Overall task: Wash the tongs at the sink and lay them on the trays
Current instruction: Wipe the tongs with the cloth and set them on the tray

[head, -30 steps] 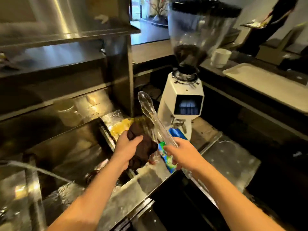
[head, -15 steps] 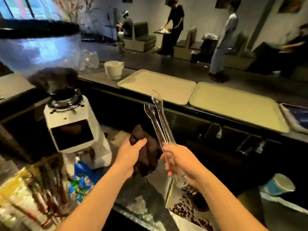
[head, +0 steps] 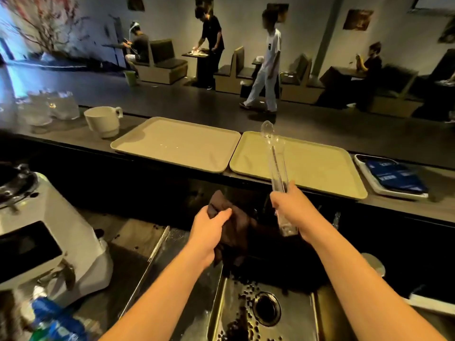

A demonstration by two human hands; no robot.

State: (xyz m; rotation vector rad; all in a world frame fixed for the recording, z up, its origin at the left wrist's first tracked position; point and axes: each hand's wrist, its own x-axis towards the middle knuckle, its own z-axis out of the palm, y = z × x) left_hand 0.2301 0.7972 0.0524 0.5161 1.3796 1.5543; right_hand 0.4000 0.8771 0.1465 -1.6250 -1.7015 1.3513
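Two beige trays, the left tray and the right tray, lie side by side on the dark surface. Nearer, the left hand clutches a dark cloth. The right hand grips clear tongs by the hinge end, tips over the right tray.

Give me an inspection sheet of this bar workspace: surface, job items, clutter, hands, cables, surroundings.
Surface: dark counter above a steel sink strewn with coffee beans.
Job's things: clear tongs held up in front of the right tray; left tray bare.
Clutter: white cup, coffee grinder, blue-packet tray, blue packaging.
Hands: right hand closed on the tongs' handle end; left hand closed on a dark cloth.
Cables: nothing seen.
Surroundings: cafe seating with several people beyond.
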